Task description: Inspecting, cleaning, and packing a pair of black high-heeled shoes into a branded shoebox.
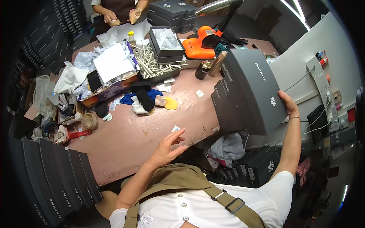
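My right hand (290, 105) grips the right edge of a dark grey shoe box (262, 89), the top one of a stack at the right end of the table. Its fingers bend over the lid's edge; the thumb is hidden. Lower boxes (225, 104) of the stack show beneath it on the left side. Over the table's front edge, my left hand (167, 149) hovers with fingers apart and nothing in them. A small white paper tag (175, 129) lies on the table just beyond those fingertips.
On the pinkish table (125, 152) are black sponge pads (144, 99), a yellow round sponge (170, 103), a box of whitish sticks (156, 62), an open shoe box (165, 41) and an orange tool (201, 43). More boxes (57, 178) stand lower left. Opposite, a co-worker's hands (110, 17) hold shoes.
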Motion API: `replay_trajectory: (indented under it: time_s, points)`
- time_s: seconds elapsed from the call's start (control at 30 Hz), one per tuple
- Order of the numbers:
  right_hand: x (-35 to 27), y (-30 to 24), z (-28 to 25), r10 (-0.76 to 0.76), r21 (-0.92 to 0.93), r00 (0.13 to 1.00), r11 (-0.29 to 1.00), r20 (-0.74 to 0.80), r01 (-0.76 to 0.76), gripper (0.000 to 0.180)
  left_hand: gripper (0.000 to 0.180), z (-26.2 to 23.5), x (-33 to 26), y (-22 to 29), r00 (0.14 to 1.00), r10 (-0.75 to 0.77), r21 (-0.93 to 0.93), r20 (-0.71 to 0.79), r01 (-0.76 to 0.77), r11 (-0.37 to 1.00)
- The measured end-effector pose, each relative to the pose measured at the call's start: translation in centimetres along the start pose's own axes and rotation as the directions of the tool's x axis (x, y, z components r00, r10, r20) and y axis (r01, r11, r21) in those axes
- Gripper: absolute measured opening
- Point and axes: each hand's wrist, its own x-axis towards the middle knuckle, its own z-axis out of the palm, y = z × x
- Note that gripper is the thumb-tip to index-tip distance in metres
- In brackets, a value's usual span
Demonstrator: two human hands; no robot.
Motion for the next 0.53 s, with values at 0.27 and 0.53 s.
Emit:
replay_trajectory:
  time_s: [0.27,0.53]
  points:
    - [4.4,-5.0,3.4,-0.178,-0.968,0.97,0.217,-0.165,-0.125,0.051,0.048,-3.2,-12.6,-9.0,0.844,-0.314,-0.013,-0.436,0.343,0.939]
    - [-8.9,-18.6,40.2,-0.763,-0.407,0.073,-0.259,0.642,0.876,0.066,0.051,-4.5,-17.9,-3.5,0.796,0.128,0.506,-0.592,0.243,0.827]
